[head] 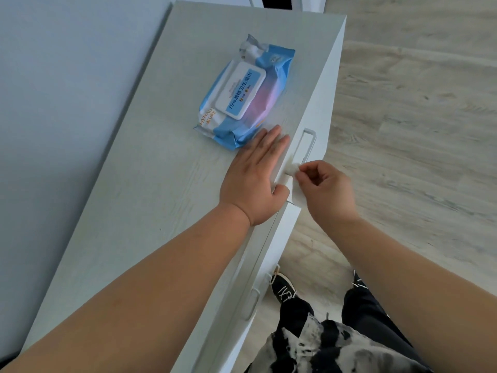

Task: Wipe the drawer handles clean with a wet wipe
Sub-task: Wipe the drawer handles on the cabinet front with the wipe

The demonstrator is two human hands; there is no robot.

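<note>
Right hand (326,189) pinches a bunched wet wipe (293,168) between thumb and curled fingertips, pressed on the near end of the upper drawer handle (306,149). Rest of the handle lies ahead of those fingers; its long axis runs away from the person along the drawer front, so my read is the next stroke goes forward along the bar. Left hand (254,176) is flat, fingers straight, on the cabinet top (129,162) at the front edge, just beside the wipe, holding nothing. Wipes pack (246,90) sits just past the left fingertips. 1 more handle (251,305) lower down, nearer the body, well behind both hands.
</note>
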